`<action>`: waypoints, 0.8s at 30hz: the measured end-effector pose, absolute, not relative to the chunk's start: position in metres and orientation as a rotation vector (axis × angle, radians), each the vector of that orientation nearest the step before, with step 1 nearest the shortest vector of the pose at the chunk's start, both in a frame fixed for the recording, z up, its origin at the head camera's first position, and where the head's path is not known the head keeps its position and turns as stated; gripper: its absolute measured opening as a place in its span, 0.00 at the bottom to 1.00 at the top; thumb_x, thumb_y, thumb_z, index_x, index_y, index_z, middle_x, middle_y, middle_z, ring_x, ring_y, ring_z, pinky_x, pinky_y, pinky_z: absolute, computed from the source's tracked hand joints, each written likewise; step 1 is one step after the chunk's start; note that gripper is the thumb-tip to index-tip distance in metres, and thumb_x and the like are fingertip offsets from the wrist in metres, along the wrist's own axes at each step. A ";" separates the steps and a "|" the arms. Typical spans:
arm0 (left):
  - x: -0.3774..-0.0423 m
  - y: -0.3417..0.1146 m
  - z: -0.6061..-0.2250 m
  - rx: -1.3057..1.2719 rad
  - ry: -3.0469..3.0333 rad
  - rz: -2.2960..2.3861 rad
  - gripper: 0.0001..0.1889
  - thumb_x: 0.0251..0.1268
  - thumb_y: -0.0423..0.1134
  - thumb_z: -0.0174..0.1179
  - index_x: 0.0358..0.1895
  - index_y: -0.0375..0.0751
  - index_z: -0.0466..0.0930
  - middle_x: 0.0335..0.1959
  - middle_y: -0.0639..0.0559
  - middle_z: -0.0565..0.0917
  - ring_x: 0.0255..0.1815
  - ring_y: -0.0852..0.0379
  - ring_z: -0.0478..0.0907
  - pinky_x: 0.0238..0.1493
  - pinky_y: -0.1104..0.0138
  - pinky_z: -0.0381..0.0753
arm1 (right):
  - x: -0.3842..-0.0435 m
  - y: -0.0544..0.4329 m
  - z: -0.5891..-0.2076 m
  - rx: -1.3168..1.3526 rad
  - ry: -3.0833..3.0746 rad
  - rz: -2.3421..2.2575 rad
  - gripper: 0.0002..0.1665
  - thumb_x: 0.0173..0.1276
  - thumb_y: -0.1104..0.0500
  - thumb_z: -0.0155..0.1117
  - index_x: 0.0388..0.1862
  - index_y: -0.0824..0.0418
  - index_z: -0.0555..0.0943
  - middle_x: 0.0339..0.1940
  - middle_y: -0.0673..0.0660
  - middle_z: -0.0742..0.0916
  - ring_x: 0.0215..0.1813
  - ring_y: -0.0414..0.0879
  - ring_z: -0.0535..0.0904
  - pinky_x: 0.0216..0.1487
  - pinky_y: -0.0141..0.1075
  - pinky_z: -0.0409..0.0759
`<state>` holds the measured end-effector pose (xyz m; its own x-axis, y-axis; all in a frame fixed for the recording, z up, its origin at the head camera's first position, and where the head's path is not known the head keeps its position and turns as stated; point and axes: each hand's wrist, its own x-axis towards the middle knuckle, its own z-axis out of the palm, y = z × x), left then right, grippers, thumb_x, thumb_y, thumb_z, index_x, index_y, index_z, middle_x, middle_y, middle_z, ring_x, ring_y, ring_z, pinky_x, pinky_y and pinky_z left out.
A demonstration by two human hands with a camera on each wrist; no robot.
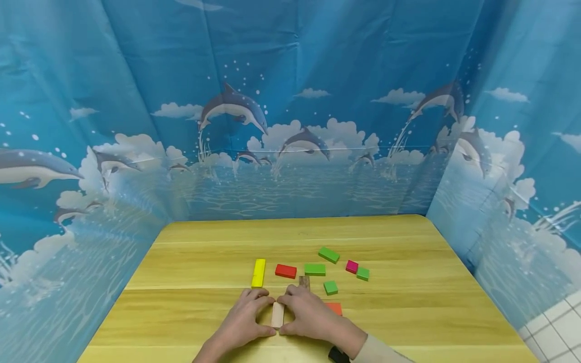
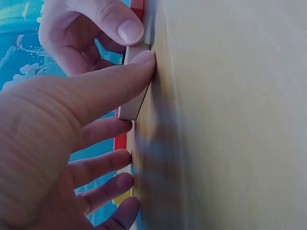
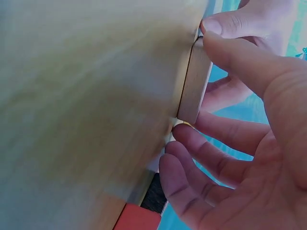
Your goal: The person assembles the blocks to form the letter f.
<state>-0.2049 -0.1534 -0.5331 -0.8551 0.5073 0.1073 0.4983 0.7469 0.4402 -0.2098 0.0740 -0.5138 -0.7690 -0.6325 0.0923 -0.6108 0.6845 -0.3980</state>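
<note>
A pale wooden block lies on the near part of the table, between both hands. My left hand pinches it from the left, thumb at the near end and index finger at the far end. From the other side my right hand grips the same block with thumb and index finger. In the right wrist view the block's long side shows, while the other fingers curve loosely beside it. Across the block the left thumb lies in the left wrist view.
Beyond the hands are a yellow block, a red block, a dark brown block, several green blocks and a magenta block. An orange block, partly hidden, lies by the right hand. A dolphin-printed curtain surrounds the table.
</note>
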 end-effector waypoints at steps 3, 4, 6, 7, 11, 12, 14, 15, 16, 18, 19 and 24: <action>-0.205 -0.152 -0.532 0.842 2.932 0.712 0.36 0.48 0.61 0.76 0.60 0.49 0.82 0.65 0.51 0.74 0.62 0.50 0.67 0.60 0.50 0.74 | -0.209 0.074 -0.514 -1.046 2.832 -0.631 0.36 0.56 0.37 0.77 0.59 0.54 0.84 0.40 0.43 0.76 0.35 0.36 0.67 0.33 0.29 0.70; -0.204 -0.151 -0.532 0.841 2.935 0.709 0.36 0.47 0.62 0.76 0.60 0.49 0.82 0.65 0.51 0.74 0.61 0.51 0.67 0.60 0.50 0.74 | -0.209 0.074 -0.514 -1.047 2.829 -0.629 0.36 0.56 0.37 0.78 0.59 0.54 0.84 0.40 0.42 0.76 0.36 0.36 0.67 0.33 0.29 0.69; -0.203 -0.149 -0.532 0.842 2.939 0.714 0.36 0.46 0.64 0.76 0.59 0.51 0.82 0.65 0.51 0.75 0.61 0.50 0.67 0.60 0.50 0.74 | -0.208 0.076 -0.514 -1.052 2.826 -0.619 0.36 0.57 0.38 0.78 0.60 0.54 0.84 0.39 0.42 0.76 0.36 0.36 0.67 0.33 0.29 0.69; -0.203 -0.148 -0.531 0.843 2.936 0.723 0.36 0.45 0.64 0.76 0.58 0.51 0.82 0.64 0.52 0.75 0.61 0.50 0.67 0.60 0.50 0.74 | -0.208 0.078 -0.514 -1.053 2.825 -0.613 0.36 0.57 0.38 0.78 0.60 0.54 0.84 0.39 0.42 0.76 0.36 0.36 0.67 0.33 0.29 0.69; -0.199 -0.141 -0.530 0.856 2.906 0.779 0.35 0.46 0.67 0.74 0.57 0.53 0.82 0.64 0.53 0.74 0.62 0.50 0.66 0.61 0.48 0.73 | -0.204 0.087 -0.512 -1.046 2.819 -0.624 0.36 0.57 0.38 0.77 0.61 0.53 0.84 0.40 0.41 0.76 0.35 0.36 0.67 0.32 0.29 0.68; -0.198 -0.140 -0.530 0.861 2.899 0.787 0.35 0.46 0.68 0.73 0.56 0.54 0.82 0.63 0.53 0.74 0.62 0.50 0.66 0.61 0.48 0.72 | -0.202 0.090 -0.512 -1.039 2.815 -0.636 0.36 0.57 0.38 0.78 0.61 0.53 0.83 0.40 0.41 0.76 0.35 0.35 0.67 0.32 0.29 0.69; -0.195 -0.136 -0.529 0.875 2.893 0.791 0.35 0.47 0.69 0.72 0.56 0.55 0.82 0.63 0.53 0.74 0.63 0.50 0.66 0.62 0.47 0.71 | -0.198 0.095 -0.510 -1.015 2.802 -0.669 0.36 0.57 0.38 0.77 0.61 0.53 0.83 0.40 0.42 0.76 0.34 0.35 0.68 0.32 0.29 0.69; -0.194 -0.133 -0.528 0.881 2.891 0.791 0.35 0.47 0.70 0.72 0.56 0.54 0.82 0.63 0.53 0.74 0.63 0.50 0.66 0.62 0.46 0.70 | -0.196 0.098 -0.509 -1.000 2.793 -0.685 0.36 0.58 0.38 0.77 0.62 0.53 0.83 0.40 0.42 0.76 0.34 0.35 0.68 0.31 0.29 0.69; -0.193 -0.131 -0.527 0.889 2.893 0.784 0.35 0.47 0.70 0.71 0.56 0.55 0.81 0.63 0.54 0.75 0.63 0.50 0.66 0.62 0.45 0.70 | -0.194 0.101 -0.508 -0.990 2.786 -0.702 0.36 0.58 0.38 0.77 0.62 0.53 0.83 0.40 0.42 0.76 0.33 0.35 0.68 0.31 0.28 0.69; -0.191 -0.127 -0.527 0.897 2.884 0.790 0.35 0.48 0.71 0.70 0.56 0.55 0.81 0.63 0.55 0.75 0.64 0.50 0.66 0.61 0.43 0.69 | -0.190 0.106 -0.506 -0.974 2.773 -0.737 0.36 0.58 0.39 0.77 0.62 0.53 0.83 0.42 0.42 0.77 0.35 0.35 0.69 0.32 0.28 0.71; -0.190 -0.125 -0.527 0.896 2.878 0.797 0.35 0.48 0.70 0.70 0.56 0.55 0.81 0.63 0.55 0.75 0.65 0.50 0.66 0.61 0.42 0.68 | -0.188 0.108 -0.505 -0.972 2.768 -0.748 0.35 0.59 0.39 0.77 0.62 0.52 0.83 0.42 0.42 0.77 0.35 0.35 0.70 0.33 0.28 0.72; -0.185 -0.117 -0.531 0.911 2.853 0.806 0.35 0.48 0.72 0.68 0.56 0.56 0.80 0.63 0.57 0.74 0.68 0.49 0.66 0.63 0.40 0.66 | -0.180 0.117 -0.504 -1.004 2.773 -0.763 0.35 0.58 0.39 0.77 0.61 0.52 0.83 0.48 0.42 0.78 0.40 0.35 0.73 0.39 0.29 0.75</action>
